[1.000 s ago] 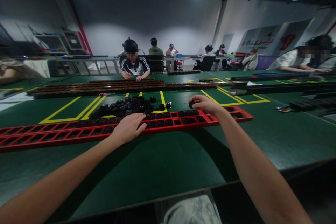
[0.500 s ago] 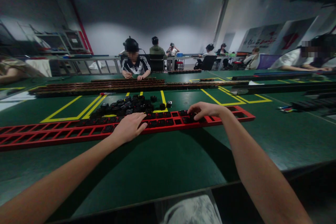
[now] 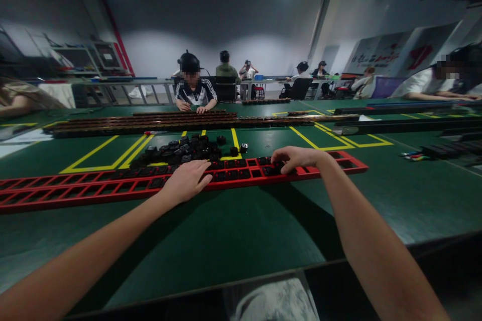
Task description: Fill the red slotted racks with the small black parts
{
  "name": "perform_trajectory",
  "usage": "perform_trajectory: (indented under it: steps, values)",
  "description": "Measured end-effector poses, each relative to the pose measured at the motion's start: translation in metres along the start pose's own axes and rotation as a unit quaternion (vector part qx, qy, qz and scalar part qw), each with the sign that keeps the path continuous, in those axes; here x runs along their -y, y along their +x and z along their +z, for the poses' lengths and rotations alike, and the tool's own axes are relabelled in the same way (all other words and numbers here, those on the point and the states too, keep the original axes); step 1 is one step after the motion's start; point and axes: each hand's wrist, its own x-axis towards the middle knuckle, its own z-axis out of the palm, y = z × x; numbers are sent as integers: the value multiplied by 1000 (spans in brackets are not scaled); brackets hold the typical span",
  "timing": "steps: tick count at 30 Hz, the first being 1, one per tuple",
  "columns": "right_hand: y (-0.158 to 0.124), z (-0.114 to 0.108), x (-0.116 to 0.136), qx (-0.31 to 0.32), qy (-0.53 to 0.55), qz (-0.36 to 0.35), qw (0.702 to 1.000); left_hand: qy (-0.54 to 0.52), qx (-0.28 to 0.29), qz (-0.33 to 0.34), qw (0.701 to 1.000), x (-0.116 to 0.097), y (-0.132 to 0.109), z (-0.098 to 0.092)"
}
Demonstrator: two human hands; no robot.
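A long red slotted rack (image 3: 94, 188) lies across the green table (image 3: 233, 235); several of its middle slots hold small black parts. My left hand (image 3: 186, 180) rests flat on the rack's front rail, fingers stretched out toward the filled slots. My right hand (image 3: 295, 158) is curled over the rack further right, fingertips pressed down on a black part (image 3: 271, 171) in a slot. A heap of loose black parts (image 3: 181, 150) sits just behind the rack, between my hands and the yellow floor-tape lines.
Long dark racks (image 3: 150, 123) are stacked behind the heap. A person (image 3: 193, 91) sits across the table with both hands on them. Other people work at the right and far back. More dark racks (image 3: 448, 149) lie at the right edge.
My right hand came down from just above and behind the rack, carrying a black part, onto the rack's slots and stays pressed there. My left hand has not moved.
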Motion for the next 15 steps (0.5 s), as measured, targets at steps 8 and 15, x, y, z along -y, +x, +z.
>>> perform_trajectory:
  steps: [8, 15]
  values:
    - [-2, 2, 3, -19, -11, -6, 1000, -11, -3, -3, 1000, 0, 0, 0]
    - [6, -1, -10, -114, -27, -8, 993, -10, 2, -1, 1000, 1, 0, 0]
